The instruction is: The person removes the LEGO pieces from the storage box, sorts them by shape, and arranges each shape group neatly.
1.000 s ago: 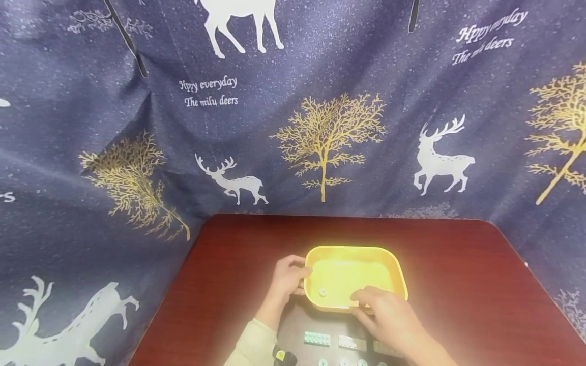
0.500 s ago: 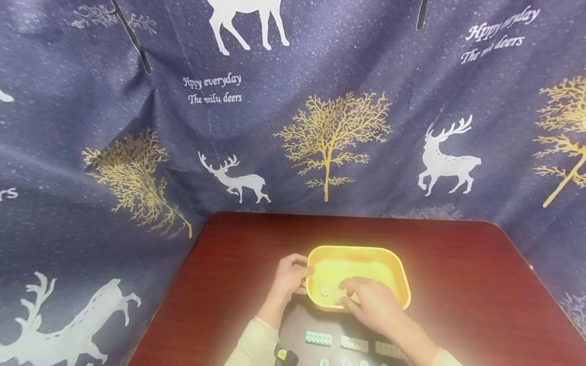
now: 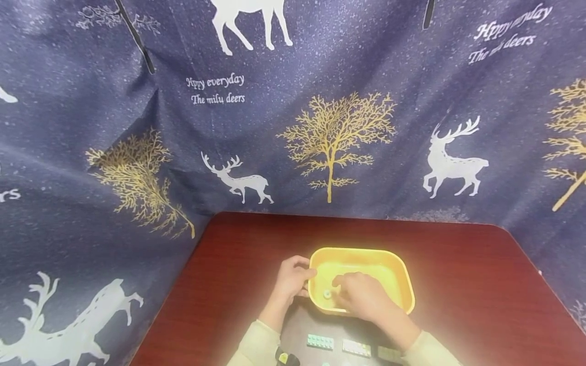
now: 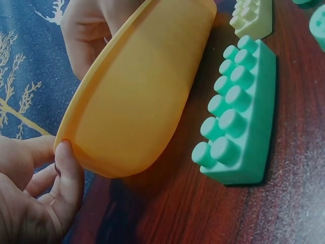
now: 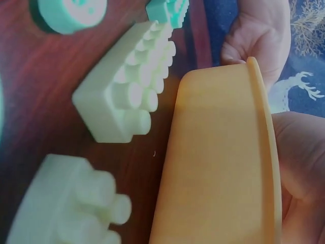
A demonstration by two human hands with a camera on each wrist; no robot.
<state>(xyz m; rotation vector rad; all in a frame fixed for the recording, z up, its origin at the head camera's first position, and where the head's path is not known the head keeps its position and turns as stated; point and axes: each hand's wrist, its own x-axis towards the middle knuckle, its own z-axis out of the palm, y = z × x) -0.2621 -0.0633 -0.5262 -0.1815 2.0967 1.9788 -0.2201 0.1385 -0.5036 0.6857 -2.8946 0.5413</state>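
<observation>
A yellow plastic basin [image 3: 366, 250] is on the table, and my left hand [image 3: 291, 279] grips its left rim. In the left wrist view the thumb of that hand [image 4: 35, 188] lies over the basin's wall [image 4: 132, 101], the fingers on the other side. My right hand [image 3: 363, 295] reaches over the front rim into the basin, its fingers bent and apart. Close to the fingertips, on the basin floor, sits a small pale round piece [image 3: 327, 294]. The right wrist view has the basin wall [image 5: 218, 152] covering the right fingertips.
In front of the basin lie a green studded building block [image 3: 320, 341], a pale one [image 3: 356, 347] and another pale block [image 5: 66, 203]. A round green piece [image 5: 73, 12] is nearby. The red-brown table [image 3: 256, 244] meets a blue patterned cloth [image 3: 274, 122] at the back.
My right hand has moved from the front rim leftward and deeper into the basin, closer to the round piece. The left hand keeps its grip on the rim.
</observation>
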